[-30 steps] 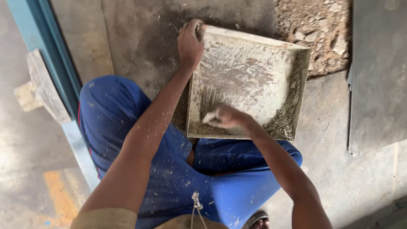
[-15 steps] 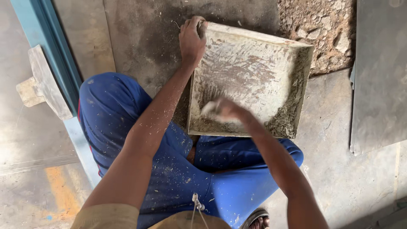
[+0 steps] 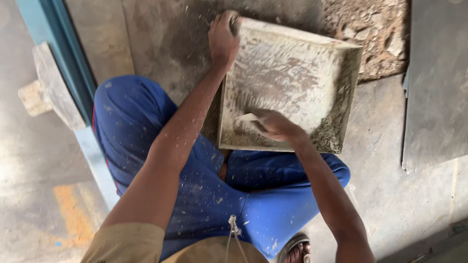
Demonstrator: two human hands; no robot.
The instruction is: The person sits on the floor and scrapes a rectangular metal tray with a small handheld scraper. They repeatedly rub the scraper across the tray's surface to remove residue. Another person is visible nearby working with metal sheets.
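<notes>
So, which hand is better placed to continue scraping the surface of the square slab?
The right hand: it holds a small flat scraper against the grey slab. The left hand grips the slab's upper corner, steadying it.

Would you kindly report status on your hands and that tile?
Left hand grips square mortar-smeared tile's top corner. Right hand presses small pale scraper on it. Nothing obstructing.

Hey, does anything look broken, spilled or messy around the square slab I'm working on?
Yes. Beyond the slab, the floor patch is broken into rough rubble. Grey mortar clumps along the slab's right edge, and pale specks spatter the blue trousers.
</notes>
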